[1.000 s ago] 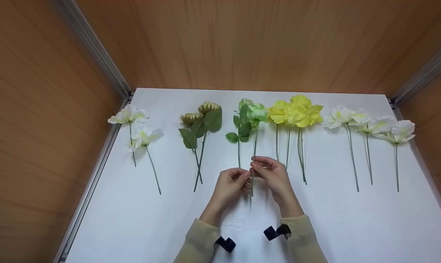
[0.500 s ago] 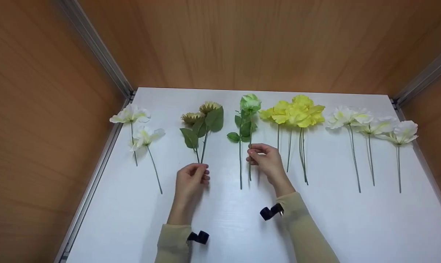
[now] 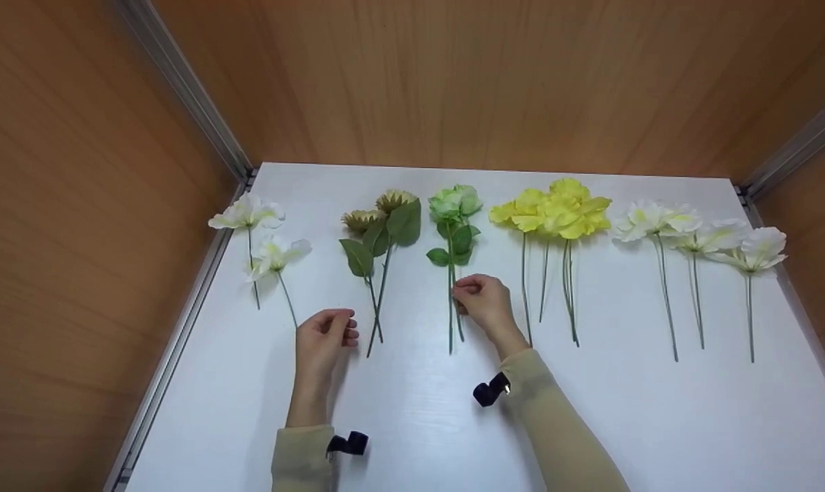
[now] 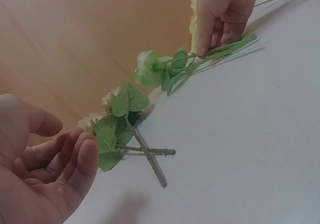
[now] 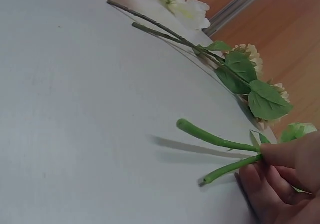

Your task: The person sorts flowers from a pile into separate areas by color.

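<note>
Two pale green artificial flowers [image 3: 456, 203] lie side by side mid-table, their stems close together. My right hand [image 3: 486, 304] pinches a green stem [image 5: 230, 166] between thumb and fingers, partway down it. To the left, my left hand [image 3: 325, 342] hovers over the table with loosely curled fingers and nothing in them, as the left wrist view also shows. It is nearest to the stem of a white flower [image 3: 275, 255] and to two beige flowers [image 3: 378, 212] with broad leaves and crossed stems [image 4: 147, 156].
A bunch of yellow flowers [image 3: 566, 208] lies right of the green ones. Several white flowers [image 3: 699, 236] lie at the far right. Another white flower [image 3: 247, 212] is at the left edge. Wooden panels [image 3: 453, 82] wall in the white table [image 3: 412, 417].
My left hand has left the green stem and moved left past the beige flowers. My right hand has brought its green flower left, against the other green one.
</note>
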A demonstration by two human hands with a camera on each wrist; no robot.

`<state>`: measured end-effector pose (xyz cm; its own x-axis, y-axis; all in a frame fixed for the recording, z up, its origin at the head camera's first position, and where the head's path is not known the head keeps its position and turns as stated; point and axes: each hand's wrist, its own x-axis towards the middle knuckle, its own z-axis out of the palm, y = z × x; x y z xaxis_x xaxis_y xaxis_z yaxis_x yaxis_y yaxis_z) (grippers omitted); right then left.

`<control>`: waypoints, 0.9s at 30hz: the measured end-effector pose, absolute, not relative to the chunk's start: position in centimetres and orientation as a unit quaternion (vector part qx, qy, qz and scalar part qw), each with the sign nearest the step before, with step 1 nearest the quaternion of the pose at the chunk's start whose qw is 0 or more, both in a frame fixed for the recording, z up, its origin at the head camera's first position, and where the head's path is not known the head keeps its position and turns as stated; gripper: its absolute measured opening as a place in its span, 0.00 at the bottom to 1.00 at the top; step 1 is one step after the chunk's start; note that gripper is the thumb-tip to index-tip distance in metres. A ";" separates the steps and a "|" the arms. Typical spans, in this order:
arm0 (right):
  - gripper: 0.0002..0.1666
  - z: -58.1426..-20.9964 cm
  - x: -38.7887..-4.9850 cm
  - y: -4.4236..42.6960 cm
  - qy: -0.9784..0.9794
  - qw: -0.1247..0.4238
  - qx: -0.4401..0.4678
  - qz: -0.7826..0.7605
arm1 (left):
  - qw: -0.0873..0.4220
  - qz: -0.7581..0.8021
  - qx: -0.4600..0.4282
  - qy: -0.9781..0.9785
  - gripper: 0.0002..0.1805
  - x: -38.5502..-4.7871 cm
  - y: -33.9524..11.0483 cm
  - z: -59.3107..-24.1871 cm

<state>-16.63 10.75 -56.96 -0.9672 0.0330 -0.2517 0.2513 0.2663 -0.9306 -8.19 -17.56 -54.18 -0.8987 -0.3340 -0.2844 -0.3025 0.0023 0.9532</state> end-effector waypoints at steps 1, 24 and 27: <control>0.07 -57.0 -16.6 10.6 0.800 0.086 0.086 -0.588 | 0.013 -0.668 0.225 -0.709 0.12 -8.2 -17.6 -54.2; 0.12 -55.4 -15.3 11.8 0.834 0.088 0.089 -0.537 | 0.074 -0.520 0.265 -0.809 0.15 -10.3 -23.8 -53.3; 0.13 -54.9 -14.7 12.4 0.828 0.093 0.102 -0.544 | 0.082 -0.415 0.265 -0.867 0.16 -10.6 -25.4 -53.4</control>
<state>-14.69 12.44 -54.89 -0.9620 0.0681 -0.2644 0.2698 0.3868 -0.8818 -10.60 -25.39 -53.43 -0.8459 -0.5277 -0.0781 -0.3917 0.5151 0.7624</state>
